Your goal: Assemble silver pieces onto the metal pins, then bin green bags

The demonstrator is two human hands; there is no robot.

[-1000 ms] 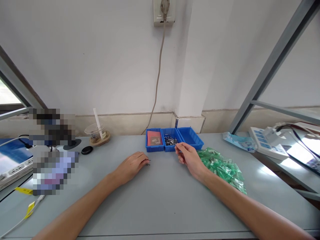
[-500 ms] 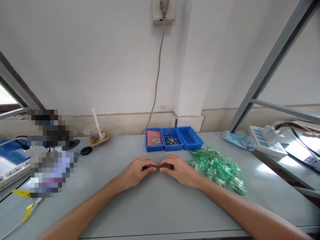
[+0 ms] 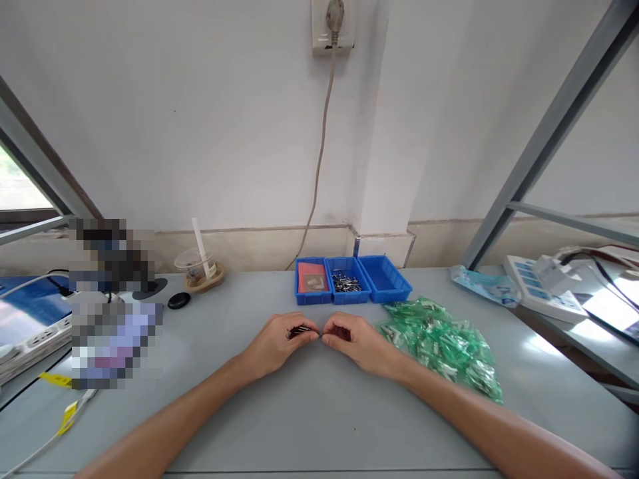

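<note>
My left hand (image 3: 276, 342) is closed, with several thin, rod-like metal parts (image 3: 298, 330) showing between its thumb and curled fingers. Opposite it, my right hand (image 3: 360, 340) is pinched, thumb against fingertips, at the near end of a small dark part (image 3: 320, 335) between the two hands. Whether the right fingers grip that part or only touch it is hard to see. Both hands are low over the grey table (image 3: 319, 419). Beyond them, a blue bin (image 3: 353, 297) contains many similar dark and silver metal parts (image 3: 346, 282).
Left of that bin, another blue bin (image 3: 313, 299) holds a red packet (image 3: 312, 276); a third blue bin (image 3: 387, 279) stands right. Green plastic bags (image 3: 444, 349) lie beside my right forearm. Power strips (image 3: 542, 293) and a black round lid-like object (image 3: 178, 301) are farther out.
The camera view has shifted slightly. My fingertips remain close together, and the metal parts in my left hand show more clearly than before.
</note>
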